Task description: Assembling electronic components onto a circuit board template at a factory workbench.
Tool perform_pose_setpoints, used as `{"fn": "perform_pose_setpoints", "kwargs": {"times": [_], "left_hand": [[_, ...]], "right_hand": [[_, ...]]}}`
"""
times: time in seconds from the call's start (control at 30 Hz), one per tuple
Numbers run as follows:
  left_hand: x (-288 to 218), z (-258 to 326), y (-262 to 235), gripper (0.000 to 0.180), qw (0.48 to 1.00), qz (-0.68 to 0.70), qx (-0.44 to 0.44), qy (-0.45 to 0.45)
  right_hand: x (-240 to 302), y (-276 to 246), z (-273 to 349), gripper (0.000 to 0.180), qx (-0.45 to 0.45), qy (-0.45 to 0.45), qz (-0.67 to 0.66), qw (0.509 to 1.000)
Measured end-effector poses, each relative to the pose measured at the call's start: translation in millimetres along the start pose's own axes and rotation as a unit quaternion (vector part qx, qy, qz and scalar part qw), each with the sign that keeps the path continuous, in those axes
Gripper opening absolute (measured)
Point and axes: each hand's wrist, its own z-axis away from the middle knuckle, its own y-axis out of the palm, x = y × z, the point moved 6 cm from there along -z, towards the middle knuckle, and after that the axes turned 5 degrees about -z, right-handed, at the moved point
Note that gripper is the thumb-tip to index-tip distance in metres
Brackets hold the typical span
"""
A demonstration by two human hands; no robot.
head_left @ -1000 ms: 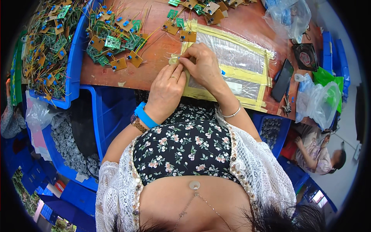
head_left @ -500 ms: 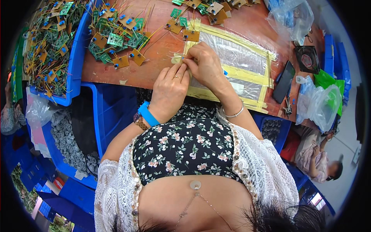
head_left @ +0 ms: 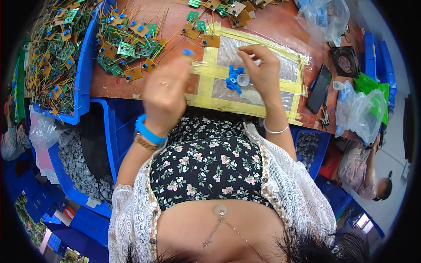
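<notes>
My left hand (head_left: pixel 165 94), smeared by motion, is raised over the near left part of the table. At its fingertips is a small blue plastic part (head_left: pixel 187 52), also blurred; its lower end is hidden by the fingers. My right hand (head_left: pixel 264 72) hovers over the clear film mat, thumb and forefinger drawn together; anything between them is too small to make out. Below and left of it lie a loose pile of small blue plastic parts (head_left: pixel 233 79) and a small white round cup (head_left: pixel 243 79). The mat is edged with yellow tape (head_left: pixel 210 94).
Wired circuit boards (head_left: pixel 127 48) are heaped at the left, more in a blue tray (head_left: pixel 85 87). A phone (head_left: pixel 319 90), keys (head_left: pixel 325 119), a black fan (head_left: pixel 345 62) and plastic bags (head_left: pixel 362 111) occupy the right side. A blue bin (head_left: pixel 105 131) of grey parts stands below the table.
My hands have parted. The left moved left with the small blue part; the right moved right and up, uncovering the blue pile and white cup.
</notes>
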Motion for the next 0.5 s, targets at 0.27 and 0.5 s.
{"fn": "perform_pose_setpoints", "kwargs": {"times": [0.27,0.5], "left_hand": [[52,-31,-3,0.053,0.987,-0.139,-0.026,-0.075],[14,-43,84,0.034,0.991,-0.093,0.066,-0.071]], "right_hand": [[0,10,8,0.013,0.116,-0.012,0.137,0.984],[11,26,7,0.01,0.086,-0.097,0.209,0.969]]}}
